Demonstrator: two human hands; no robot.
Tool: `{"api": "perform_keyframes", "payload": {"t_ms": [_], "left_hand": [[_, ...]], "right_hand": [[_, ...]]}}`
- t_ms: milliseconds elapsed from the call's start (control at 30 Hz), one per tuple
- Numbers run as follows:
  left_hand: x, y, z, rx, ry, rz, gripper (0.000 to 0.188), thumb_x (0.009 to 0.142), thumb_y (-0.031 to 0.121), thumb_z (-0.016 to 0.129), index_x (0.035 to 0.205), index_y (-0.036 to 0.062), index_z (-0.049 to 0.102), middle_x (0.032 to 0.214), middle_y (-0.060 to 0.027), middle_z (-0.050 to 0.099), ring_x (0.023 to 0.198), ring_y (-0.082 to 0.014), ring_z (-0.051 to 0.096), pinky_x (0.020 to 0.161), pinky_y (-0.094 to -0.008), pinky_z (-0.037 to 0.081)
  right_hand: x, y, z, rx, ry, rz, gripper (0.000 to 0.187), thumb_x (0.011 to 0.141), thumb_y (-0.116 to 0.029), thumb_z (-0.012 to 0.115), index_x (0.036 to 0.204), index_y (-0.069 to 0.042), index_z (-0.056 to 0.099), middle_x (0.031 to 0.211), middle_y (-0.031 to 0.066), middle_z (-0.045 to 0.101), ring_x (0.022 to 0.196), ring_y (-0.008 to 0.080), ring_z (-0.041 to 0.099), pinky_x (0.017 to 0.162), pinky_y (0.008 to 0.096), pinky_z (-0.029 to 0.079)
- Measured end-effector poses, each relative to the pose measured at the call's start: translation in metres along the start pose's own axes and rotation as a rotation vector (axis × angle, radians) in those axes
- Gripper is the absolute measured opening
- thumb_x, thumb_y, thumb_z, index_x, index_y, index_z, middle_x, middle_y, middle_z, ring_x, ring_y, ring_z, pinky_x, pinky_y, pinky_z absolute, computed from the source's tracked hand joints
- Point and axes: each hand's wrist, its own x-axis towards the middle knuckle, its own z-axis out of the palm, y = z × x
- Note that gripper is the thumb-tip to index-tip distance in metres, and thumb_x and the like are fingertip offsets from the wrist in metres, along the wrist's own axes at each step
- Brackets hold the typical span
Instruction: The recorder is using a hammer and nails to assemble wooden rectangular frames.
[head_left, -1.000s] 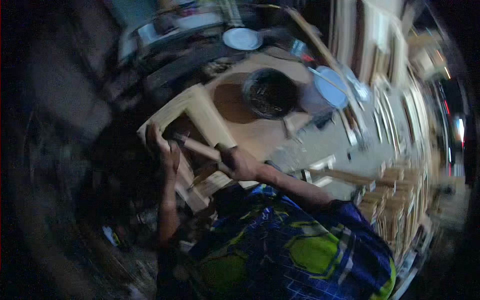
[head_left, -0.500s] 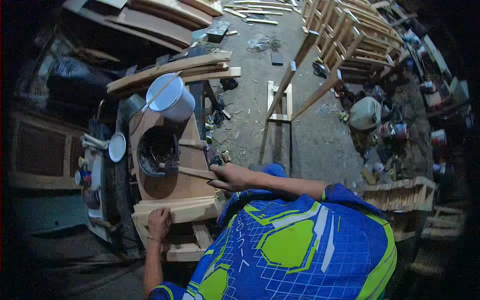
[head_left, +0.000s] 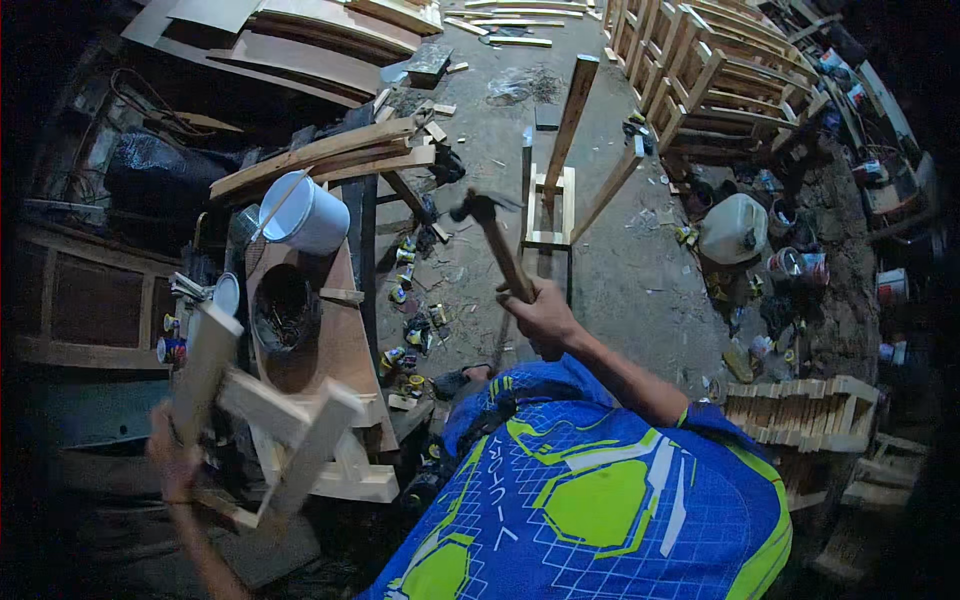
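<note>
My right hand (head_left: 545, 315) is wrapped around the wooden handle of a claw hammer (head_left: 506, 258), raised to the right of the bench with its dark head pointing up and away. At the left, my left hand (head_left: 172, 455), blurred by motion, grips a small pale wooden frame (head_left: 318, 440) by one of its pieces. The frame is tilted over the near end of the bench board (head_left: 345, 350). Just beyond it on the board sits a dark round container (head_left: 300, 345), whose contents look like nails. Behind that stands a white bucket (head_left: 325, 225) with a stick across its rim.
Long planks (head_left: 330, 165) lie at the bench's far end. On the floor stands a frame with upright legs (head_left: 572, 120), with stacked wooden frames (head_left: 700, 75) farther right. A whitish jerrycan (head_left: 733, 228) is among clutter on the right. Small cans (head_left: 395, 358) litter the bench's right side.
My right hand has lifted the hammer up and right, away from the dark container. My left hand has moved left and raised the wooden frame, which was lying flatter on the bench.
</note>
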Motion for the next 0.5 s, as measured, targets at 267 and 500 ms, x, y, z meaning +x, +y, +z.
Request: {"api": "perform_keyframes", "payload": {"t_ms": [267, 500], "left_hand": [[0.204, -0.001, 0.068, -0.432, 0.084, -0.123, 0.094, 0.082, 0.037, 0.079, 0.151, 0.0056, 0.023, 0.142, -0.0227, 0.046, 0.129, -0.0357, 0.048, 0.107, -0.0453, 0.040], [0.351, 0.160, 0.085, -1.112, -0.038, 0.058, 0.074, 0.075, 0.035, 0.085, 0.129, 0.0001, 0.048, 0.116, -0.0140, 0.061, 0.107, -0.0255, 0.059, 0.093, -0.0390, 0.047]], "right_hand": [[-0.004, -0.053, -0.014, 0.085, 0.186, -0.117, 0.022, 0.090, -0.020, 0.070, 0.103, -0.004, 0.063, 0.068, -0.0004, 0.056, 0.053, 0.0086, 0.053, 0.046, 0.0262, 0.041], [0.021, -0.103, -0.059, 0.058, 0.361, -0.533, 0.034, 0.090, -0.027, 0.072, 0.111, -0.001, 0.066, 0.086, 0.0052, 0.067, 0.080, 0.0135, 0.062, 0.073, 0.0300, 0.050]]}}
